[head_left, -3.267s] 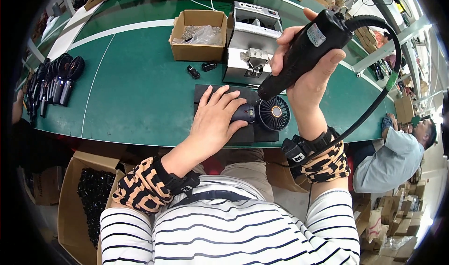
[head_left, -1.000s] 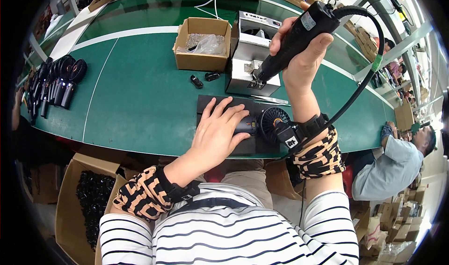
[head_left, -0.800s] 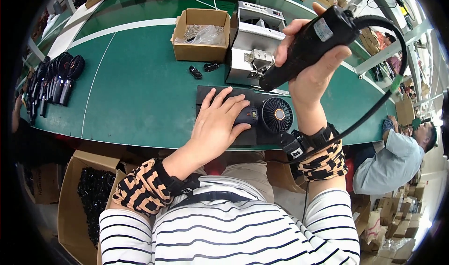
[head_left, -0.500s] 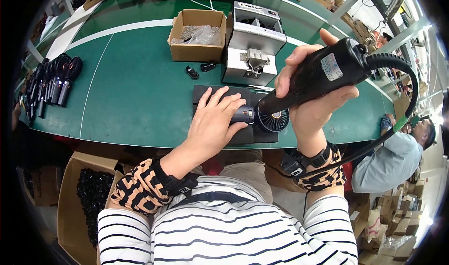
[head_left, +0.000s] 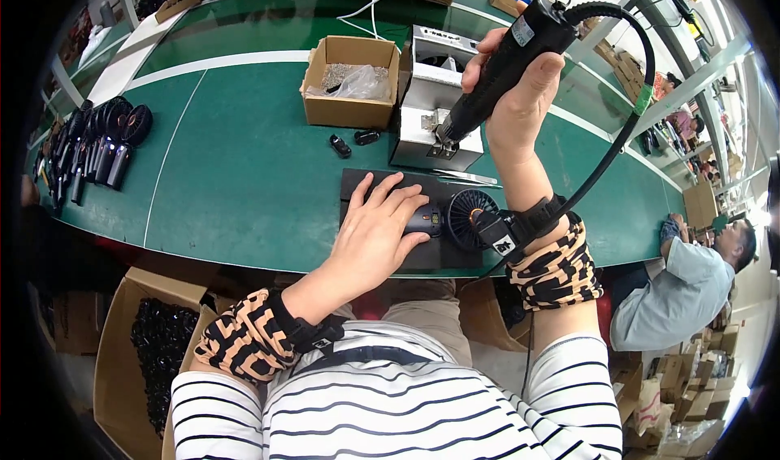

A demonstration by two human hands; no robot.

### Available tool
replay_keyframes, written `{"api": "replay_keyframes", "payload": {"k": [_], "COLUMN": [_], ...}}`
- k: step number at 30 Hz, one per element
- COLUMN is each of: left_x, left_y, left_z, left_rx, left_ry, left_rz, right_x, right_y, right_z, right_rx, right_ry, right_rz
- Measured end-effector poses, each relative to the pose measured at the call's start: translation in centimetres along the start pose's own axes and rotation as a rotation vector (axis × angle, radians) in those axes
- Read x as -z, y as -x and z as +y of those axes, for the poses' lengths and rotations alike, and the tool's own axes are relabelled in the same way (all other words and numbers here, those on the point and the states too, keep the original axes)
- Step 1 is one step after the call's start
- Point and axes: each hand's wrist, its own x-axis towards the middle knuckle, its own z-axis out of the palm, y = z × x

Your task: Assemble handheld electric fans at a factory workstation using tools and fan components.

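Working at a green, white-lined tabletop (head_left: 244, 175). Laying the left hand (head_left: 376, 224) flat, spreading its fingers apart over the grip of a black, round-headed handheld fan (head_left: 465, 216) and resting the thumb along the near side. Pressing that fan onto a black rectangular mat (head_left: 443, 257) right in front of the body, pointing its slatted head to the right and showing a small lit display at the end of the grip.

Wrapping the right hand (head_left: 524, 106) around a thick black cylindrical power screwdriver (head_left: 505, 62), pressing fingers and thumb against opposite sides. Tilting the tool and aiming its tip down and left at the front fitting of a silver, box-shaped metal machine (head_left: 426, 106), touching or nearly touching it, without showing clearly which. Trailing a thick black cable (head_left: 647, 62) from the tool's upper end, looping away to the right.

Facing, beyond the mat, slim silver metal tweezers (head_left: 465, 178), two small glossy black pieces (head_left: 340, 145) and an open brown cardboard box (head_left: 325, 112) of tiny metal parts, just left of the machine. Leaving well apart, at far left, a cluster of black handheld fans (head_left: 118, 155).
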Motion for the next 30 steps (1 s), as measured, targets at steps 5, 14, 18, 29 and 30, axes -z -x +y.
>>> {"api": "replay_keyframes", "payload": {"k": [5,14,18,29,30], "left_x": [-0.1,-0.2,-0.1,-0.2,-0.2], "left_y": [0.0,0.1,0.3,0.1,0.1], "left_z": [-0.1,-0.2,-0.1,-0.1,-0.2], "left_rx": [-0.001,-0.003,0.006,-0.010,-0.008], "left_ry": [0.001,-0.012,-0.023,-0.013,-0.016], "left_rz": [0.026,0.011,0.004,0.037,0.037], "right_x": [0.2,0.3,0.7,0.6,0.5], "right_y": [0.5,1.8,0.2,0.4,0.6], "right_z": [0.2,-2.7,-1.0,-0.3,-0.5], "right_rx": [-0.078,-0.001,0.104,0.003,-0.002], "right_ry": [-0.024,0.006,-0.081,-0.063,-0.043], "right_rz": [0.034,-0.035,-0.063,-0.048,-0.064]}}
